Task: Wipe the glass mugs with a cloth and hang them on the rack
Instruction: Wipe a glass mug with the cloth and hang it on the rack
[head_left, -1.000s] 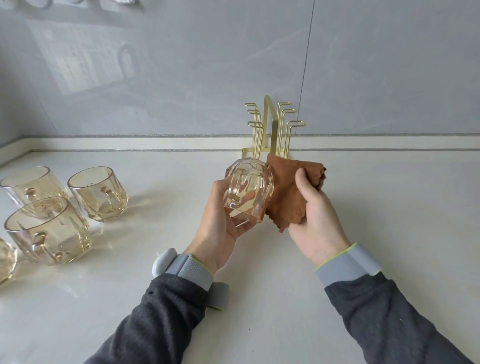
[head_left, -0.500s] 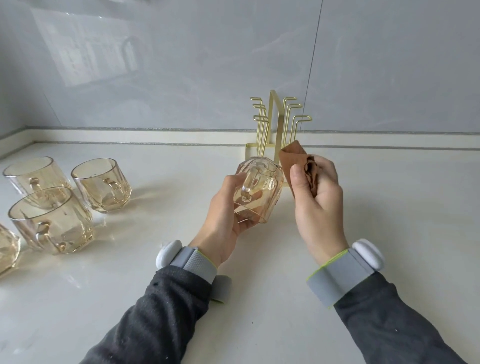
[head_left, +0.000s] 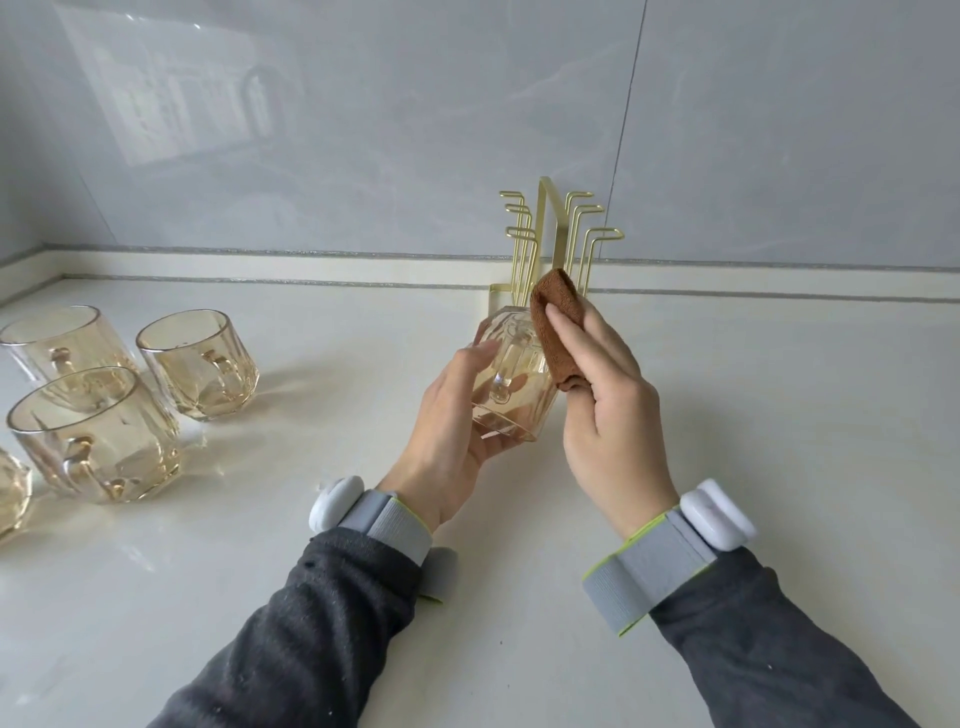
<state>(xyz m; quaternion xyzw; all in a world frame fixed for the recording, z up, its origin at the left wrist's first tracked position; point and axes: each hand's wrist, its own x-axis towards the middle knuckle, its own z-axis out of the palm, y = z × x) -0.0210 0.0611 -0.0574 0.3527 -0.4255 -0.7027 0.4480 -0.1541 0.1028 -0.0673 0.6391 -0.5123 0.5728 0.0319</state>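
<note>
Left hand (head_left: 447, 436) is curled around an amber faceted glass mug (head_left: 511, 384), thumb on the near side and fingers round the far side, so it's holding that one up off the pale glossy countertop (head_left: 779, 415). The mug is tipped over, thick base pointing up and away and the rim lower, towards the person. You can see its handle through the glass.

Right hand (head_left: 608, 415) has a folded brown cloth (head_left: 558, 332) pinched between the thumb and the fingers behind it. The cloth is pressed against the right side of the mug, up near the base.

Right behind all that sits the gold wire rack (head_left: 558, 234) with its bent hooks, at the back of the counter against the grey panelled wall (head_left: 415, 130). From this angle the held mug overlaps the bottom of the rack, and I honestly can't tell if they touch.

Off to the left, well apart from the hands, more amber glass mugs stand upright in a cluster: a back mug (head_left: 57, 343), a right-side mug (head_left: 197, 364) and a front mug (head_left: 96, 434). There's also a cut-off piece of amber glass (head_left: 13, 488) at the frame edge.

Both wrists wear grey elastic bands, the left band (head_left: 384, 514) and the right band (head_left: 649, 571), each with a white pod, over dark grey sleeves (head_left: 322, 623).
</note>
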